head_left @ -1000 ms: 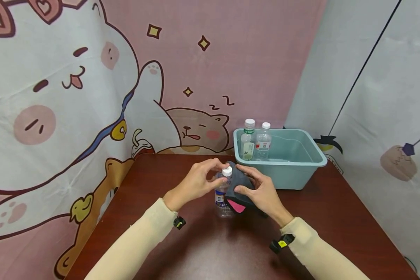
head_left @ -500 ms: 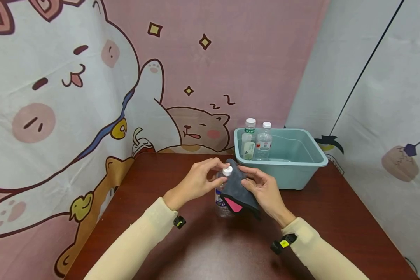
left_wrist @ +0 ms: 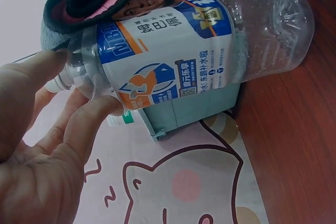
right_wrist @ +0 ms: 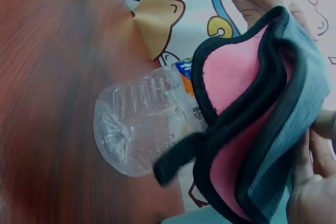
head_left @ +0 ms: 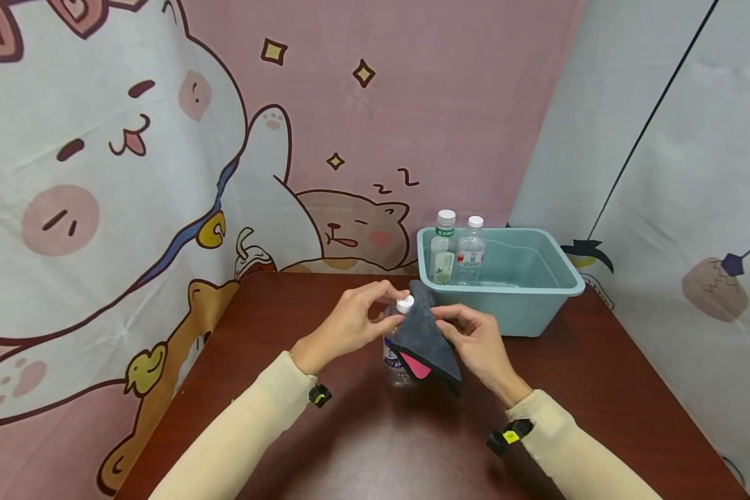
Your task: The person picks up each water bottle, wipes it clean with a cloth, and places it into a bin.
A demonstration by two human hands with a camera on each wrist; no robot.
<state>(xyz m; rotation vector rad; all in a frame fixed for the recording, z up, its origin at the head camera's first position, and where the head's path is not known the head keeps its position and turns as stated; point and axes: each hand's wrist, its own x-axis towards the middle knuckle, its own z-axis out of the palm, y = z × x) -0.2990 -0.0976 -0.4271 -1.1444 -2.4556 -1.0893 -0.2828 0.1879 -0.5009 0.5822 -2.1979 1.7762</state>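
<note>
A clear plastic bottle [left_wrist: 170,45] with a white cap [head_left: 405,304] and a blue, white and orange label stands upright over the table. Thumb and fingers of my left hand [head_left: 344,325] pinch it at the neck, just below the cap. My right hand [head_left: 480,351] grips a folded dark grey cloth [head_left: 426,337] with black edging and a pink underside. The cloth [right_wrist: 304,77] drapes against the bottle's right side and covers part of the label in the head view. In the right wrist view, the bottle's clear base [right_wrist: 139,121] shows beyond the cloth.
A light teal plastic bin [head_left: 506,316] stands at the back right of the brown table [head_left: 325,444]. Inside its left end are two capped bottles, one with a green-and-white label [head_left: 442,267] and one with a red-and-white label [head_left: 470,260]. A cartoon-printed curtain [head_left: 425,83] hangs behind.
My right hand has shifted slightly down and right along the cloth, which now hangs more over the bottle's front. My left hand keeps its hold at the neck.
</note>
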